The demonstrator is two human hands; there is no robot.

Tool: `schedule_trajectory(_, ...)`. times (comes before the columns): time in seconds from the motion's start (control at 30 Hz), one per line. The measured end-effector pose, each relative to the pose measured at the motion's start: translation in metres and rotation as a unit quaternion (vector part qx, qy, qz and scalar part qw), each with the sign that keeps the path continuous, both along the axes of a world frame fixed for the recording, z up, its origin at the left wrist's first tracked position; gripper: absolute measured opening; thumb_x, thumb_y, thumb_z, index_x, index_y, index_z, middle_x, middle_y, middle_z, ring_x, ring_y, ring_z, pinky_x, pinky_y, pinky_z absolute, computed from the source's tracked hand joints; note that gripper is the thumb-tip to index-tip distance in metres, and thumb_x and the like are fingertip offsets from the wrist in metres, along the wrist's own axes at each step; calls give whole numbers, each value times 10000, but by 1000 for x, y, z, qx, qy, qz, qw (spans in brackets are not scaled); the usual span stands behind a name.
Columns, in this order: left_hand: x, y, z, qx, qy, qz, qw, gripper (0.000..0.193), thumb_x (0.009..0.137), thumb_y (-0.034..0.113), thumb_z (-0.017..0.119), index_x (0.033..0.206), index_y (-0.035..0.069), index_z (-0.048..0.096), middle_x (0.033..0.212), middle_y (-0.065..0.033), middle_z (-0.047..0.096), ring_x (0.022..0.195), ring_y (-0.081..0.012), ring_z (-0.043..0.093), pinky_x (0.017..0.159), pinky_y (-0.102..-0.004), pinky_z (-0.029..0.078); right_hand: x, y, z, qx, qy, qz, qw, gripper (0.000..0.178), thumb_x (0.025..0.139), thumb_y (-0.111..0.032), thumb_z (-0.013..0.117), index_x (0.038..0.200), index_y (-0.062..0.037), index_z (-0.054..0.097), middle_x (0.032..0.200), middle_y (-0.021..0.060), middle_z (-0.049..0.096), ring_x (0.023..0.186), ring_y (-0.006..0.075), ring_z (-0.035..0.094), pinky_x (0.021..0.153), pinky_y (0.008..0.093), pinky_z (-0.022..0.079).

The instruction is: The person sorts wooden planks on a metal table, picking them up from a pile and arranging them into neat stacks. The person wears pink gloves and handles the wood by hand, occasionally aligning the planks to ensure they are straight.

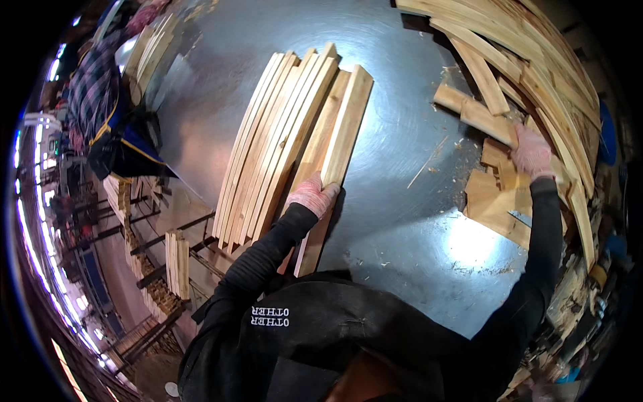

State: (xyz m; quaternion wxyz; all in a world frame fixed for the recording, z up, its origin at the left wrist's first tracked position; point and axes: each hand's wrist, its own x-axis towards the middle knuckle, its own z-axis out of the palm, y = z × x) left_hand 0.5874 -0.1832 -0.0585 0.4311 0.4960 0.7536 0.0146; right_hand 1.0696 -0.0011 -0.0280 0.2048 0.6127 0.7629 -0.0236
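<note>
My left hand (313, 195), in a pinkish knit glove, is closed round a pale wooden board (348, 127) at the right side of a bundle. Beside that board lies a row of long wooden boards (278, 144), packed edge to edge and slanting away from me. At the right, my gloved right hand (532, 153) is closed at the near end of a short wooden piece (489, 123); its fingertips are partly hidden. Below this hand lie several flat wooden offcuts (492, 201).
A metal tabletop (395, 221) carries sawdust and splinters. Long wooden strips (549, 87) are heaped along its right side. Another person in a plaid sleeve (100, 87) stands at the far left, near more boards (153, 57). Stacked wood (177, 264) stands on racks at the left.
</note>
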Motion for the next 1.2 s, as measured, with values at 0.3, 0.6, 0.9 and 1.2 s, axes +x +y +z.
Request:
schedule_trajectory(0.3,25,-7,-1,32,-39,1,999,490,851,429,572,1099,6,582,1013,-279,645,979,-423,618,829,-430,483,-126,-73,-18,-129,388,177,895,380,962,-137,448,1327,-139,556,1220,118,645,1078,295,619,928,386,499)
schedule_trajectory(0.6,42,9,7,48,-18,-63,997,877,844,444,647,1466,-30,252,1281,-293,552,1153,-395,578,977,-408,461,-251,-75,-73,-74,359,-288,885,799,936,-633,371,1316,60,492,1165,334,589,1147,435,559,947,476,458)
schedule_trajectory(0.9,20,-36,11,274,126,-188,935,713,846,442,643,1376,19,421,1355,-257,481,1231,-414,479,997,-498,412,-268,-109,-52,71,469,-304,826,777,828,-607,620,1242,45,534,1132,236,653,1072,402,617,917,439,473)
schedule_trajectory(1.2,-24,-30,-4,28,275,-194,941,595,963,200,430,1497,93,192,1397,-274,398,1184,-445,517,938,-550,461,-253,-105,-71,33,463,-347,815,1023,738,-660,678,1322,147,444,1290,324,536,1240,403,511,1044,389,390)
